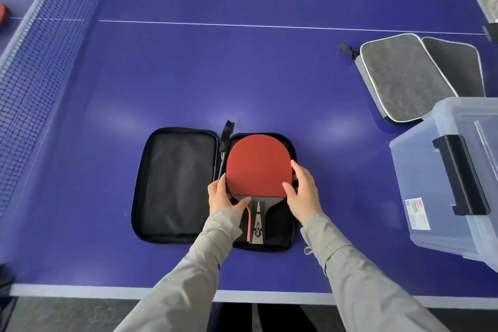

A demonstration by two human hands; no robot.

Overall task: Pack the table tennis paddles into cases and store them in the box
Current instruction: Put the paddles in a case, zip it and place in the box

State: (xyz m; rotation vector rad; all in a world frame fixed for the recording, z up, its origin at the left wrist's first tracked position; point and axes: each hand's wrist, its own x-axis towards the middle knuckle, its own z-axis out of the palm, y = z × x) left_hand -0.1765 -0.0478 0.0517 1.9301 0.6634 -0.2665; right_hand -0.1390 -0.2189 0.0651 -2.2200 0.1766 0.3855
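**Item record: 1 red paddle seated in open black case, both hands on it**

1. Red paddle point(256, 167): lay red rubber up in the right half of the black case point(175, 186), between the 2 hands, handle pointing toward the person. The handle was black and grey with a red side stripe. It bore a pale emblem too small to read.
2. Black case: unzipped and spread flat on the blue table point(242, 75). Its empty left half lay to the left of the left hand, and a black loop stood at the far end of the spine.
3. Left hand point(226, 195): grasped the blade's lower left edge, with the thumb laid across the neck above the handle.
4. Right hand point(303, 191): grasped the blade's lower right edge, thumb on the red rubber, fingers along the rim.
5. Clear plastic box point(420, 183): stood right of the right hand, well apart from it, with a black latch point(460, 172). A white label point(417, 213) with a red corner was stuck below the latch, its print unreadable.
6. Grey case point(404, 78): lay beyond the box, far right of the hands. It showed 2 white-piped panels side by side; whether they were 1 open case or 2 could not be told.
7. Net point(32, 62): ran far to the left of the left hand.
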